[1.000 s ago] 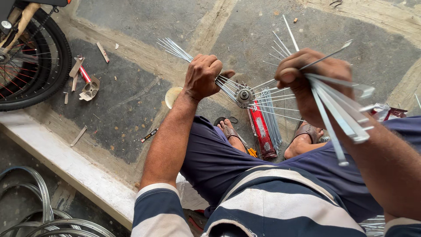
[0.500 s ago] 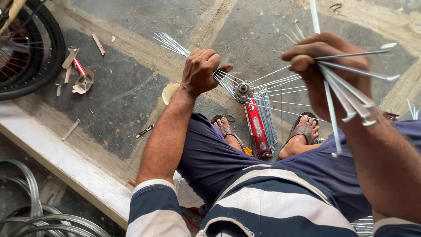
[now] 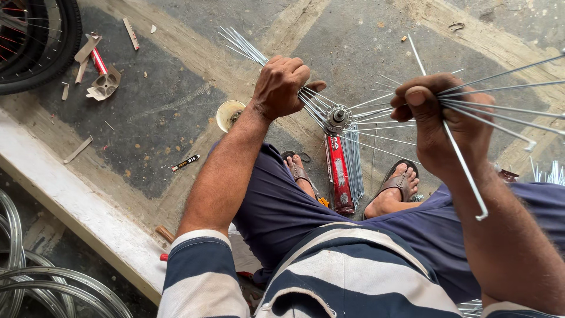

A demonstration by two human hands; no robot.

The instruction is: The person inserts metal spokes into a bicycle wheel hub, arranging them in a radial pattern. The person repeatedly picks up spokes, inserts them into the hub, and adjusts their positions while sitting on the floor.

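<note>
Plainly, the left hand gripped a fan of spokes beside the hub above the floor, while the right hand pinched loose spokes, thin, stiff, springy, likely slippery.

My left hand grips a bundle of spokes just left of the hub, which sits between my hands. My right hand holds loose spokes to its right. A box lies between my feet, below the hub; a tyre stands far left.

Hands among thin silver wheel spokes
Left hand grips spokes beside the round metal hub; right hand pinches a loose bundle.
</note>
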